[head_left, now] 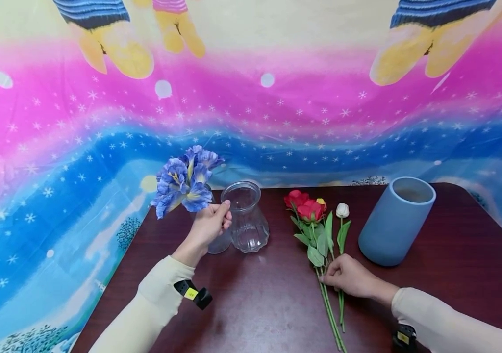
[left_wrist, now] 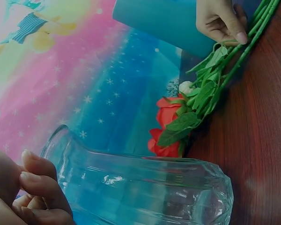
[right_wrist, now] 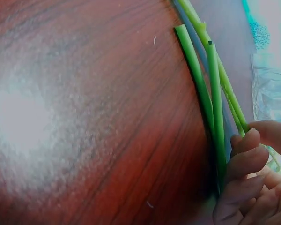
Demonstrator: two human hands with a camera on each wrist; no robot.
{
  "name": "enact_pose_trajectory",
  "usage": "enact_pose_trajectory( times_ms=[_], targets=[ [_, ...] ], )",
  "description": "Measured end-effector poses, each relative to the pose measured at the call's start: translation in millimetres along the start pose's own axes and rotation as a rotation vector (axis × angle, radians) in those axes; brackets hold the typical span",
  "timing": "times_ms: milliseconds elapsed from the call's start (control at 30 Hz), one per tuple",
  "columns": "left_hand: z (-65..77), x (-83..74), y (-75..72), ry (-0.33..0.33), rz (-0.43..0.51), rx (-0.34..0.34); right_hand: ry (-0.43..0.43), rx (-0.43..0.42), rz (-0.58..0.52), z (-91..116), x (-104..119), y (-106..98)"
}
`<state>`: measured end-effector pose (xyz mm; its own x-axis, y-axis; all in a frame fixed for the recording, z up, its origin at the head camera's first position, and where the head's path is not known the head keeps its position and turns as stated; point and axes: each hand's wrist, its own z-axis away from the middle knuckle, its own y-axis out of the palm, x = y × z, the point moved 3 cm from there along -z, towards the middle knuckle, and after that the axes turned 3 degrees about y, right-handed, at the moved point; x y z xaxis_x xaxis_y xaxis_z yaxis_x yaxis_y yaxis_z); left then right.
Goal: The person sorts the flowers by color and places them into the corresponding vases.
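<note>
In the head view, my left hand [head_left: 209,226] has its fingers curled beside a cluster of blue-purple artificial irises [head_left: 189,184] and appears to grip their stem, which is hidden. Right next to it stands a clear glass vase [head_left: 251,225]; another clear glass [head_left: 219,243] shows partly behind the hand. My right hand [head_left: 350,277] pinches a light green flower stem [right_wrist: 229,89] among the flowers on the table. That bunch has red roses [head_left: 310,210], a white tulip [head_left: 342,211] and a yellow bloom [head_left: 321,202] mostly hidden behind the roses. Which bloom the pinched stem carries, I cannot tell.
A tall blue-grey vase [head_left: 394,225] stands beyond my right hand. Everything rests on a dark reddish-brown table [head_left: 251,299]. Behind its far edge hangs a printed cloth [head_left: 251,113] in pink and blue with snowflakes.
</note>
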<state>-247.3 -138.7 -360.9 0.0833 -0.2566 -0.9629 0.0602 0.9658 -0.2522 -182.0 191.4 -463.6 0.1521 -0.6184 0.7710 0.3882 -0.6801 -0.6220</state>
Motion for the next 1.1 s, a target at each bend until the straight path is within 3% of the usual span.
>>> enact_pose_trajectory(
  times_ms=[200, 367, 1100],
  targets=[
    [-0.9, 0.2, 1.1, 0.004, 0.028, -0.007, -0.018, 0.034, -0.061, 0, 2, 1],
    [-1.5, 0.1, 2.1, 0.006, 0.03, -0.004, 0.047, 0.051, -0.167, 2, 9, -6],
    [-0.3, 1.5, 1.1, 0.006, 0.028, -0.017, 0.125, -0.099, -0.357, 5, 35, -22]
  ],
)
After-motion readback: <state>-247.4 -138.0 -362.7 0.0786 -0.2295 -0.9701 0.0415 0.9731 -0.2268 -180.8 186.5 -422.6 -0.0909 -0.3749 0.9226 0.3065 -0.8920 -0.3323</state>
